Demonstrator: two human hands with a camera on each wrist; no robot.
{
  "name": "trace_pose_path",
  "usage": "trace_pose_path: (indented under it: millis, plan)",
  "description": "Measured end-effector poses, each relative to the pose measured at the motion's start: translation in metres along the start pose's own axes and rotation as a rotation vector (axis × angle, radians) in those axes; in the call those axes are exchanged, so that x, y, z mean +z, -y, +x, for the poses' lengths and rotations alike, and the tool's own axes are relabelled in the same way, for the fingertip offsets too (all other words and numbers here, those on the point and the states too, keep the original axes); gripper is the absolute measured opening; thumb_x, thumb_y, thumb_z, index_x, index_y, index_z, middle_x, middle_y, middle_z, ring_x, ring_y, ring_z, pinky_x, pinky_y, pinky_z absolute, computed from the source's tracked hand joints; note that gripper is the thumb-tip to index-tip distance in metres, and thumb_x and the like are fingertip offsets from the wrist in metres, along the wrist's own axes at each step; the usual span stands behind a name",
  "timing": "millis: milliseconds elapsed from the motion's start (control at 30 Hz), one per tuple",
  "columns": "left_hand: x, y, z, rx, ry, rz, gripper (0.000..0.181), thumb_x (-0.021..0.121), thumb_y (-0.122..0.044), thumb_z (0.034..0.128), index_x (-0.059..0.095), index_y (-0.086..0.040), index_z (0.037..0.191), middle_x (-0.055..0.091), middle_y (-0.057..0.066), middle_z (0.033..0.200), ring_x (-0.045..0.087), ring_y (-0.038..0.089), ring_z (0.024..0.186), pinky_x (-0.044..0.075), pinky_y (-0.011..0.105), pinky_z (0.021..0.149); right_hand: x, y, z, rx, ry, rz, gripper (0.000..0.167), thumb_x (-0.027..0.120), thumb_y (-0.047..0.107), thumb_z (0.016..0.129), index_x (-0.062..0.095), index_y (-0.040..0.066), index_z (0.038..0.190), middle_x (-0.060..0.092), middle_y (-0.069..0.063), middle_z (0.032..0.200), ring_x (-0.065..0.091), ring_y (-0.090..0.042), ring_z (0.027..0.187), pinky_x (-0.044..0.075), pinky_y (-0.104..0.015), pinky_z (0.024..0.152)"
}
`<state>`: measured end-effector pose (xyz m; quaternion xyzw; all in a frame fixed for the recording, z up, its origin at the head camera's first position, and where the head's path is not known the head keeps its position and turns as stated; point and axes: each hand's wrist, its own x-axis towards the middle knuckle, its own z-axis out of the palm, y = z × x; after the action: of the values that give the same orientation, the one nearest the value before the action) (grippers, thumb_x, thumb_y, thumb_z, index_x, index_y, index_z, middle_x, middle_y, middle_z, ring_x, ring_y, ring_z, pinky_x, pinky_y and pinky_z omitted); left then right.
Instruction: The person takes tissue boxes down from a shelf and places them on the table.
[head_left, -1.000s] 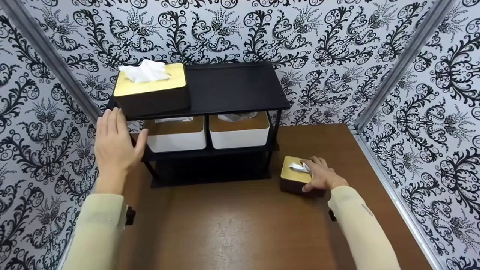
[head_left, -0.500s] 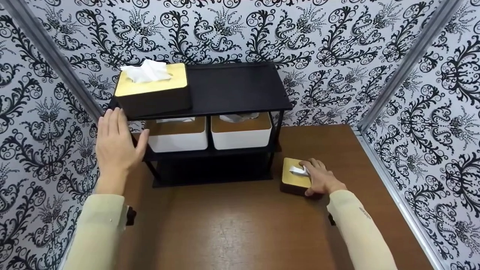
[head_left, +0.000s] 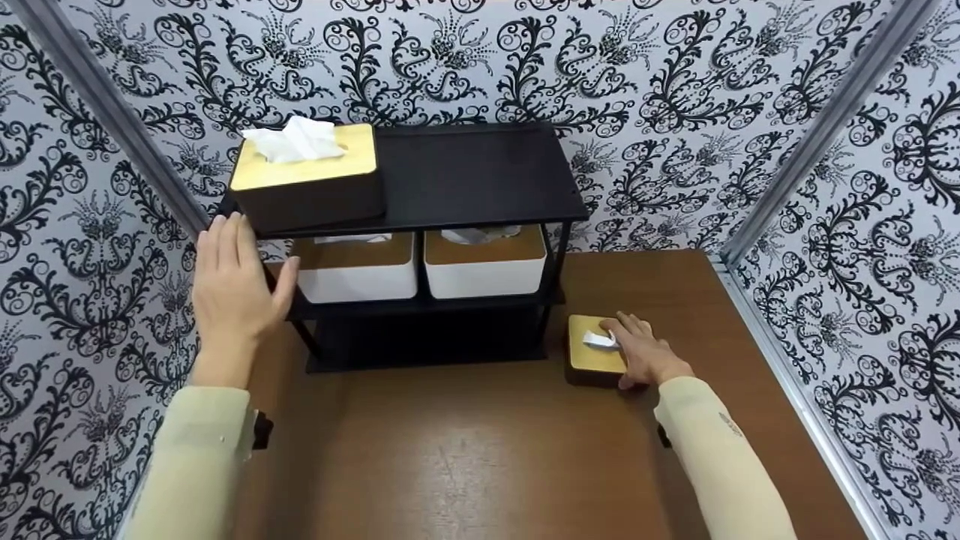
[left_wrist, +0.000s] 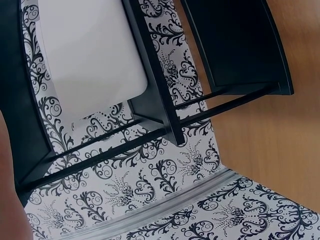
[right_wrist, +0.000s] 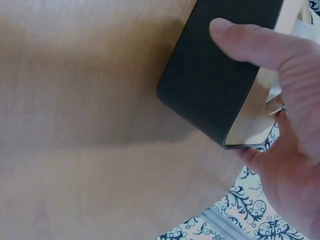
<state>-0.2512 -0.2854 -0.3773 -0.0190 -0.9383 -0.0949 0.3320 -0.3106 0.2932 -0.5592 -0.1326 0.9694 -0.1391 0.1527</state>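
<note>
My left hand [head_left: 236,289], fingers straight, rests against the left end of a black shelf [head_left: 480,176]. A dark tissue box with a yellow lid [head_left: 311,199] stands on the shelf's top at the left, just beside those fingertips. On the table right of the shelf, my right hand [head_left: 641,351] grips a smaller dark tissue box with a yellow lid [head_left: 592,356]. In the right wrist view the thumb of my right hand [right_wrist: 285,95] presses the dark side of the small box [right_wrist: 220,75], with the other fingers round its far side, partly hidden.
Two white tissue boxes with brown lids, one on the left [head_left: 360,281] and one on the right [head_left: 486,276], stand on the middle shelf level. Patterned walls [head_left: 450,67] with metal corner posts surround the brown table [head_left: 450,450] at the back and sides.
The small box has shifted slightly away from me, and my right thumb with it. My left hand stays against the shelf. The head view has moved a little.
</note>
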Motion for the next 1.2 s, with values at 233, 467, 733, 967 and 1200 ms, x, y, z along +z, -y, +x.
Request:
trace_pose_path:
  millis: [233, 467, 733, 967, 1200]
  plan:
    - [0.001, -0.001, 0.001, -0.004, 0.001, 0.001, 0.078, 0.051, -0.046, 0.0939, 0.029, 0.006, 0.149, 0.034, 0.024, 0.153, 0.026, 0.039, 0.146, 0.011, 0.045, 0.126, 0.001, 0.001, 0.01, 0.007, -0.011, -0.019, 0.111, 0.087, -0.001, 0.06, 0.028, 0.024, 0.151, 0.01, -0.016, 0.164, 0.009, -0.042, 0.15, 0.024, -0.081, 0.101]
    - [0.001, -0.001, 0.001, 0.007, -0.021, 0.007, 0.077, 0.05, -0.046, 0.0939, 0.031, 0.007, 0.147, 0.036, 0.025, 0.151, 0.028, 0.039, 0.144, 0.013, 0.044, 0.126, -0.002, 0.005, 0.018, -0.005, -0.051, -0.062, 0.109, 0.083, -0.008, 0.059, 0.032, 0.021, 0.15, 0.018, -0.016, 0.162, 0.017, -0.043, 0.147, 0.032, -0.081, 0.093]
    - [0.003, 0.0, 0.001, 0.003, -0.03, 0.009, 0.076, 0.05, -0.046, 0.094, 0.033, 0.008, 0.145, 0.036, 0.025, 0.151, 0.029, 0.04, 0.144, 0.012, 0.043, 0.126, -0.005, 0.008, 0.025, 0.006, -0.055, -0.081, 0.103, 0.08, -0.009, 0.066, 0.031, 0.019, 0.152, 0.02, -0.016, 0.162, 0.018, -0.044, 0.146, 0.028, -0.083, 0.096]
    - [0.004, 0.0, 0.001, 0.023, -0.075, 0.015, 0.076, 0.052, -0.044, 0.0929, 0.035, 0.01, 0.143, 0.039, 0.026, 0.149, 0.031, 0.04, 0.143, 0.013, 0.044, 0.126, -0.007, 0.01, 0.029, 0.018, -0.053, -0.069, 0.077, 0.063, -0.003, 0.087, 0.03, 0.019, 0.152, 0.019, -0.015, 0.162, 0.018, -0.042, 0.148, 0.026, -0.084, 0.097]
    - [0.005, 0.001, 0.001, 0.016, -0.05, 0.021, 0.077, 0.048, -0.048, 0.0939, 0.033, 0.009, 0.144, 0.037, 0.026, 0.15, 0.029, 0.04, 0.144, 0.012, 0.044, 0.126, -0.008, 0.013, 0.029, 0.025, -0.065, -0.072, 0.087, 0.067, -0.009, 0.079, 0.031, 0.019, 0.152, 0.02, -0.016, 0.162, 0.019, -0.044, 0.147, 0.026, -0.084, 0.096]
